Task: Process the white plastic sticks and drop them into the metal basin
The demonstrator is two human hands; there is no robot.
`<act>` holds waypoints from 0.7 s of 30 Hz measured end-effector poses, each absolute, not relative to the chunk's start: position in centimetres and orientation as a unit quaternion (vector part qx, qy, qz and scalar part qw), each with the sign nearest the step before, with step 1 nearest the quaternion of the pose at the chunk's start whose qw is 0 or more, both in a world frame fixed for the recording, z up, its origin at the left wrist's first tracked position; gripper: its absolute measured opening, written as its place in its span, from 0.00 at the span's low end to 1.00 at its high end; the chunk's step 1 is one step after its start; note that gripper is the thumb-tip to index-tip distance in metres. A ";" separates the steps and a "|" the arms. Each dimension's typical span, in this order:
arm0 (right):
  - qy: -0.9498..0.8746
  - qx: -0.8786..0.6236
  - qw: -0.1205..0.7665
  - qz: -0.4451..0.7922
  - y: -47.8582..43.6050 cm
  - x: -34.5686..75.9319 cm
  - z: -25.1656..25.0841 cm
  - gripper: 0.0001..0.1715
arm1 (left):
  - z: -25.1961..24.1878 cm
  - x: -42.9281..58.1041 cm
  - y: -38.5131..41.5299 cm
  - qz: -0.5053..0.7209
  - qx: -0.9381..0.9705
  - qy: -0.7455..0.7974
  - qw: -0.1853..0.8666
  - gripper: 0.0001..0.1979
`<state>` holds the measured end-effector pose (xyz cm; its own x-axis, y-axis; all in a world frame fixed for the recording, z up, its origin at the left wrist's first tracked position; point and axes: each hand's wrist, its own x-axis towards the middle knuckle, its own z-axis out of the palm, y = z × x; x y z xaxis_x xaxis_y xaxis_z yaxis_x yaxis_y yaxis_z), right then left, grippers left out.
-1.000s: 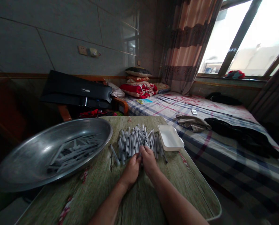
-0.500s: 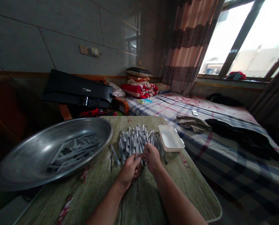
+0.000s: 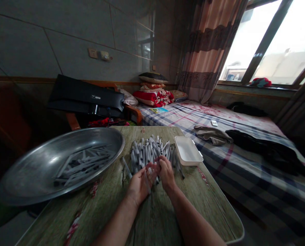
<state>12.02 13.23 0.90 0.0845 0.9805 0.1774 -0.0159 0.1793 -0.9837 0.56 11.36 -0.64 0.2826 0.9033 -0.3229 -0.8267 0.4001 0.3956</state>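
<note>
My left hand (image 3: 139,184) is turned palm up over the table's middle, with a translucent pen (image 3: 147,183) lying across its curled fingers. Close against its fingertips, my right hand (image 3: 165,172) is closed in a pinch; what sits between its thumb and finger is too small to make out. Just beyond both hands lies a loose pile of pens (image 3: 144,150), clear-barrelled with dark ends. One pen (image 3: 126,167) rests apart on the pile's left side. More pens (image 3: 84,164) lie in a wide metal basin (image 3: 27,171) at the left.
A white plastic box (image 3: 188,150) without a lid stands right of the pile, near the edge of the wood-patterned table (image 3: 162,218). Behind are a bed (image 3: 188,118) with clothes (image 3: 214,135) and folded bedding (image 3: 152,97), and a black monitor (image 3: 88,99) leaning on a chair.
My left hand has rolled palm up and loosened, so the pen across its fingers now shows. My right hand stays pinched beside it. The view has shifted slightly.
</note>
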 end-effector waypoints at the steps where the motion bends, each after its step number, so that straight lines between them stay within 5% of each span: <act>1: -0.517 -0.474 0.574 0.422 13.2 12.0 1.0 0.12 | -0.5 0.7 11.3 0.542 0.075 0.256 0.797 0.13; 21: -0.729 -0.413 0.477 0.263 12.0 9.9 -0.5 0.30 | -1.2 1.2 11.1 0.560 0.082 0.252 0.785 0.10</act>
<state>9.95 12.05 -0.47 -0.2027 0.8542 0.4787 0.3517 0.5198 -0.7786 1.22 11.15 -1.20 0.2455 0.9209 -0.3029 -0.8382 0.3586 0.4109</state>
